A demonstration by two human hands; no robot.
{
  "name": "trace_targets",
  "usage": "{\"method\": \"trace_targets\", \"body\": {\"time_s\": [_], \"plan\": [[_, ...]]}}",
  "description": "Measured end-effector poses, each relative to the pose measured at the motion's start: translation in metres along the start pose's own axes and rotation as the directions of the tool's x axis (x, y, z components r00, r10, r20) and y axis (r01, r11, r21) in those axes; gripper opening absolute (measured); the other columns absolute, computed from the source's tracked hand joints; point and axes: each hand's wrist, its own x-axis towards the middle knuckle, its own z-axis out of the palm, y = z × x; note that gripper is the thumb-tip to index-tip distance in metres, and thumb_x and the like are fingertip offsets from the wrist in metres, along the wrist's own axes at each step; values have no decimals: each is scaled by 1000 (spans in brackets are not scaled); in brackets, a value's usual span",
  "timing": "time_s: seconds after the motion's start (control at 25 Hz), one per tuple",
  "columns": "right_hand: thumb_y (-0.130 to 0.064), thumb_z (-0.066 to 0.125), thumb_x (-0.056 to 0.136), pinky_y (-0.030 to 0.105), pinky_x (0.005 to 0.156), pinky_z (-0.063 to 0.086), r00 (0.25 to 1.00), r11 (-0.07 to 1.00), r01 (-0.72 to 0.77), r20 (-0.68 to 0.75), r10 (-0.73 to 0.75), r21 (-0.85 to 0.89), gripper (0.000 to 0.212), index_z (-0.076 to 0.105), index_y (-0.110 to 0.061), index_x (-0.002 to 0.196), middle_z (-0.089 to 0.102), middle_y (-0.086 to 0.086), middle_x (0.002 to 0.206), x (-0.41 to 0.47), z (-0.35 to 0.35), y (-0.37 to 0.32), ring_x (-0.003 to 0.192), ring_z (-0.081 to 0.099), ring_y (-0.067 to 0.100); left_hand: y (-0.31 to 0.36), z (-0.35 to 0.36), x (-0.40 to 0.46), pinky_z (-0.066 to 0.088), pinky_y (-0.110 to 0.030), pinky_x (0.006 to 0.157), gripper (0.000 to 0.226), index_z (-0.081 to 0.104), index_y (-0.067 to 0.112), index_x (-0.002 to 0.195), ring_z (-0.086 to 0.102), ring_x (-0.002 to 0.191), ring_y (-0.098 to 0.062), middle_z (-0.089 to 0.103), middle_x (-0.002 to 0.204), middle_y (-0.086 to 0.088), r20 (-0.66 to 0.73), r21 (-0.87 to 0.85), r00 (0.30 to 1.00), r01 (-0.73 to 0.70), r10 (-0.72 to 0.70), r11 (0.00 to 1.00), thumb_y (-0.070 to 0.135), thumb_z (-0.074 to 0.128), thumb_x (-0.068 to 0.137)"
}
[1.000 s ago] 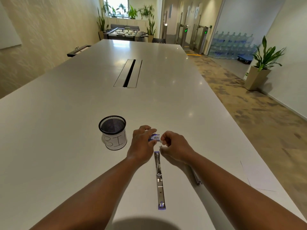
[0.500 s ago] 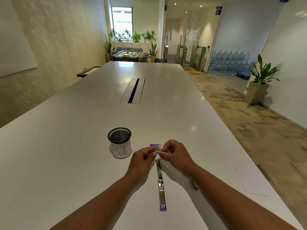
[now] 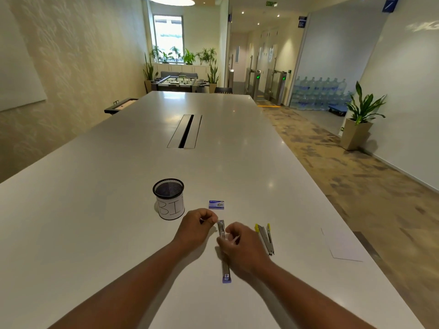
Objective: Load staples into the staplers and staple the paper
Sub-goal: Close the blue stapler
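1. Left hand: fingers curled, prob pinching a staple strip, too small to confirm.
2. Right hand grips the opened stapler lying flat between both hands; hold it steady.
3. Staple box lies just beyond the left fingertips; paper well right.
4. Seat staples legs-down in channel.

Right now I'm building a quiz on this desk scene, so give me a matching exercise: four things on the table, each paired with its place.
Things:
1. mesh cup
2. staple box
3. yellow-tipped stapler
4. paper sheet

Places:
A. far right, near the table edge
B. just right of the right hand
C. left of the staple box
D. beyond both hands

Pairs: 1-C, 2-D, 3-B, 4-A
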Motion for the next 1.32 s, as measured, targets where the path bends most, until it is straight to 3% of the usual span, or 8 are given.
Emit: {"method": "trace_targets", "body": {"time_s": [0.12, 0.32, 0.56, 0.76, 0.96, 1.08, 1.2, 1.32], "plan": [[-51, 65, 79, 34, 66, 45, 996, 974, 92, 1, -94, -208, 23, 58, -29, 82, 58, -10, 75, -9, 13, 14, 75, 54, 12, 0, 2, 5, 51, -18, 74, 11, 77, 16, 86, 69, 84, -12, 76, 88, 2, 108, 184, 993, 29, -50, 982, 15, 69, 94], [-55, 59, 80, 29, 63, 42, 988, 960, 115, -67, -136, -256, 23, 51, -34, 79, 54, -11, 71, -6, 22, 22, 74, 50, 10, 5, 3, 17, 52, -26, 75, 20, 73, 24, 73, 67, 83, -10, 74, 85, 5, 214, 383, 973, 0, -89, 924, 19, 69, 92], [-54, 59, 79, 25, 59, 36, 983, 958, 129, -93, -157, -256, 25, 49, -31, 76, 52, -11, 68, -4, 25, 28, 72, 49, 11, 11, 6, 26, 42, -19, 59, 18, 77, 23, 77, 60, 71, -3, 67, 73, 15, 279, 467, 958, -78, -63, 881, 20, 68, 92], [-52, 60, 79, 32, 62, 44, 984, 959, 123, -97, -151, -255, 25, 51, -29, 76, 54, -8, 70, -4, 24, 29, 73, 50, 13, 16, 8, 29, 42, -18, 62, 27, 73, 23, 68, 60, 69, 3, 66, 72, 19, 329, 520, 944, -146, -39, 842, 11, 65, 90], [-49, 60, 80, 32, 63, 45, 986, 961, 115, -87, -141, -252, 23, 52, -27, 76, 55, -7, 70, -5, 24, 27, 73, 51, 13, 19, 9, 30, 50, -21, 71, 24, 73, 22, 71, 67, 84, -9, 75, 84, 8, 382, 558, 923, -201, -35, 805, 9, 64, 88], [-49, 61, 80, 28, 61, 41, 986, 961, 119, -80, -143, -249, 24, 50, -29, 75, 53, -8, 69, -5, 23, 27, 72, 50, 13, 18, 8, 30, 57, -28, 76, 14, 79, 18, 74, 70, 86, -9, 78, 85, 5, 340, 515, 940, -153, -38, 844, 9, 72, 83], [-49, 61, 80, 25, 59, 38, 986, 964, 123, -82, -146, -238, 23, 51, -29, 76, 53, -8, 68, -5, 22, 27, 71, 50, 12, 13, 11, 26, 61, -36, 80, 13, 77, 18, 76, 71, 85, -13, 76, 83, 3, 228, 376, 967, 19, -113, 927, 5, 73, 77], [-50, 61, 81, 27, 60, 41, 985, 963, 124, -87, -149, -241, 24, 55, -28, 78, 55, -8, 69, -5, 24, 28, 71, 51, 11, 7, 11, 26, 55, -33, 70, 31, 67, 19, 103, 63, 88, -18, 68, 97, -3, 188, 247, 943, 226, -275, 942, 8, 79, 77]]}}
